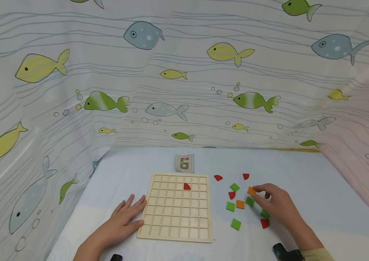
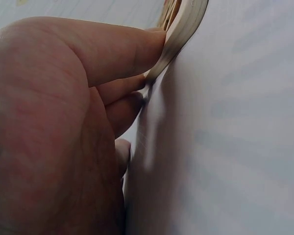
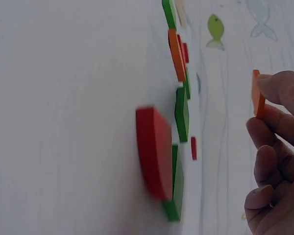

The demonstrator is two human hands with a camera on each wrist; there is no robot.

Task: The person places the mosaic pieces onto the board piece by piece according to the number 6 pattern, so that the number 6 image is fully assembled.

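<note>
My right hand (image 1: pixel 277 203) pinches an orange square tile (image 3: pixel 257 95) between thumb and fingers, lifted off the table in the right wrist view. Below and left of it lie several green square tiles (image 1: pixel 236 224), another orange tile (image 1: pixel 240 204) and several red quarter-circle tiles (image 1: pixel 264 223). A wooden grid board (image 1: pixel 177 206) lies left of these tiles, with one red quarter-circle (image 1: pixel 187 186) in an upper cell. At the board's left edge, my left hand (image 1: pixel 119 221) rests with fingers spread, its thumb and fingertips touching the rim (image 2: pixel 186 29).
Behind the board lies a small pattern card (image 1: pixel 184 163) showing a coloured figure on a grid. A fish-print curtain (image 1: pixel 171 90) hangs at the back and sides of the white table (image 1: pixel 132 163). Dark wrist devices (image 1: pixel 285 252) show at the bottom.
</note>
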